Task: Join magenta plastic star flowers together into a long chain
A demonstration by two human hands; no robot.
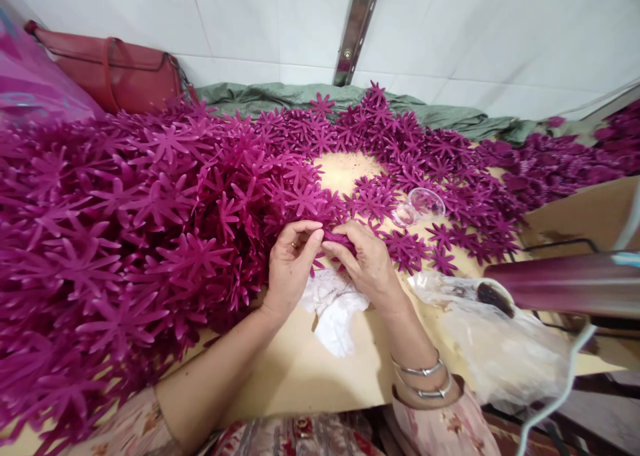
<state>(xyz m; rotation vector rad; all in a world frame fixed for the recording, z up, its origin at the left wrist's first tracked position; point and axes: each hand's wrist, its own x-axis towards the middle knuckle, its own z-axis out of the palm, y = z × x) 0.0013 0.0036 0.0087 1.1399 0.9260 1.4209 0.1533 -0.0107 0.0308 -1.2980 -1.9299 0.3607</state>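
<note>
My left hand [291, 263] and my right hand [367, 259] meet near the middle of the view. Between their thumbs and fingers is a magenta star-shaped flower piece [341, 238], pinched on both sides and partly covered by the fingers. Beneath the hands lies a crumpled white cloth or tissue [336, 309] with dark specks. To the left rises a big heap of magenta flower pieces [173, 199] with long rounded petals. Beyond and right of my hands are more loose flower pieces [440, 166]. A clear plastic round container [426, 204] sits among them.
A tan board [300, 376] covers the work surface. On the right are a clear plastic bag [505, 343], a blurred maroon cylinder [560, 281] and a pale cord [550, 403]. A red handbag [107, 69] stands at the back left. Green sheeting [280, 97] runs along the wall.
</note>
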